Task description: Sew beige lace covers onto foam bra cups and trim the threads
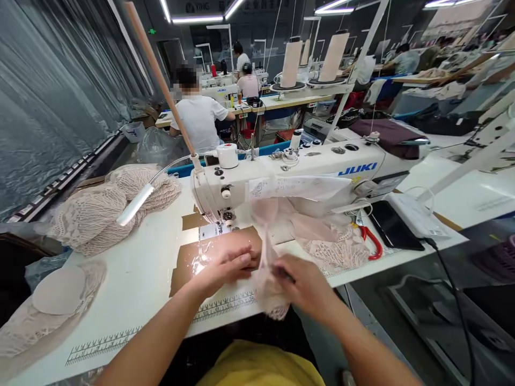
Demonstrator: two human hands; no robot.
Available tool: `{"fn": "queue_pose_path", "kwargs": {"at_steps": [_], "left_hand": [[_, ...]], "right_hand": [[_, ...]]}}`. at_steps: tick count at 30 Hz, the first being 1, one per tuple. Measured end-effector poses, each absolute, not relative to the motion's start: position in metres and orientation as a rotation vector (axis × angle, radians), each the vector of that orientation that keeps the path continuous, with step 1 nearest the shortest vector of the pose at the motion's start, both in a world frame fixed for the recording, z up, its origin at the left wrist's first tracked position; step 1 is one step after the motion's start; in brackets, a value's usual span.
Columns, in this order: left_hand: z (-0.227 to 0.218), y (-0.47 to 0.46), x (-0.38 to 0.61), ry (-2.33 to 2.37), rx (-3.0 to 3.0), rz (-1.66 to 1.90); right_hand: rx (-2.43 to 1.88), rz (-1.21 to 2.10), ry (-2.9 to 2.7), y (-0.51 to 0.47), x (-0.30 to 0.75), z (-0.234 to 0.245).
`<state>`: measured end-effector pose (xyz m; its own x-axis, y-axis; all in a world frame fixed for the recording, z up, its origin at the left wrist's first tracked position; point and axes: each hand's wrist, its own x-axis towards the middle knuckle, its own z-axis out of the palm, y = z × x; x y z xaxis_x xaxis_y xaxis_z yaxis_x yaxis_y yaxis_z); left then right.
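Note:
A pale pink lace piece hangs over the near edge of the white sewing table, a strip of it rising toward the sewing machine. My left hand pinches its left side, fingers closed. My right hand grips its right side, fingers curled round the fabric. Both hands sit just in front of the needle area, on a brown taped patch.
Heaps of lace lie at the left, with padded cups nearer me. Red-handled scissors and a black phone lie at the right. A lamp leans over the table. Other people sit at machines behind.

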<state>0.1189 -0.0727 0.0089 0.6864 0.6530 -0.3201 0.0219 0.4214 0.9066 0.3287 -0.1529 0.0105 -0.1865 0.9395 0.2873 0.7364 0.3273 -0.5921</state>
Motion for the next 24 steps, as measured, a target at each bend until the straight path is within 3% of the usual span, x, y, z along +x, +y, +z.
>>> {"fn": "queue_pose_path", "kwargs": {"at_steps": [6,17,24], "left_hand": [[-0.006,-0.074,0.156,0.665,1.037,0.563],[0.023,-0.103,0.09,0.651,0.989,0.339],[0.032,-0.119,0.039,0.694,1.079,0.506]], "right_hand": [[-1.193,0.829,-2.197,-0.172,0.305,-0.001],[-1.211,1.325,-1.4,-0.153,0.341,-0.02],[-1.074,1.673,-1.646,-0.16,0.309,-0.005]]}}
